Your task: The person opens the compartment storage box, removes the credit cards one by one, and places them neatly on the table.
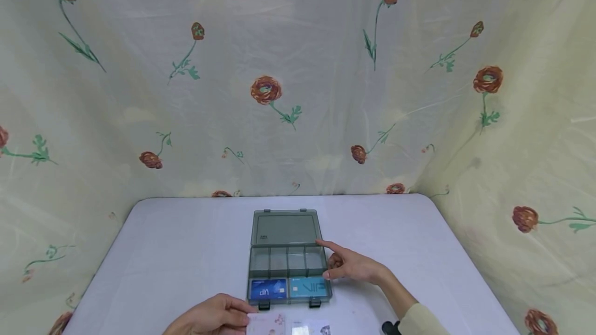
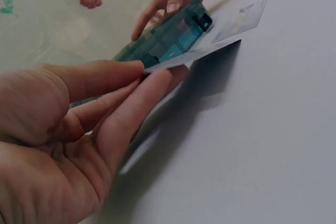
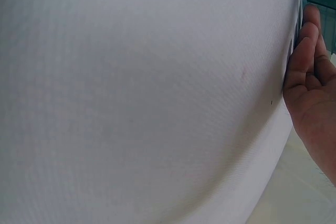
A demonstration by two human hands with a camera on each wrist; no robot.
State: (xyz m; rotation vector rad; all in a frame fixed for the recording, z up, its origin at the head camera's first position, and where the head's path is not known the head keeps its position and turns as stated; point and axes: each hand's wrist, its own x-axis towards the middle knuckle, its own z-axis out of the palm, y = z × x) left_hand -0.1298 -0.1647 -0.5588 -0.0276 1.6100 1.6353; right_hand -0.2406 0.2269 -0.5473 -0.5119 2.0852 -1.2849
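My left hand point(image 1: 211, 316) pinches a pale pink card point(image 1: 266, 324) between thumb and fingers, just in front of a translucent grey-green storage box point(image 1: 286, 274). In the left wrist view the card point(image 2: 205, 55) is seen nearly edge-on, raised above the table. The box lies with its lid point(image 1: 286, 229) folded back. A dark blue VIP card point(image 1: 268, 289) and a light blue card point(image 1: 308, 288) lie in its front compartments. My right hand point(image 1: 356, 265) touches the box's right side, index finger extended near the hinge and thumb at the front part.
A whitish card point(image 1: 311, 327) lies on the white table point(image 1: 186, 242), right of the pink one. A small black object point(image 1: 390, 328) shows beside the right sleeve. Flower-printed curtains point(image 1: 316, 133) surround the table at the back and sides.
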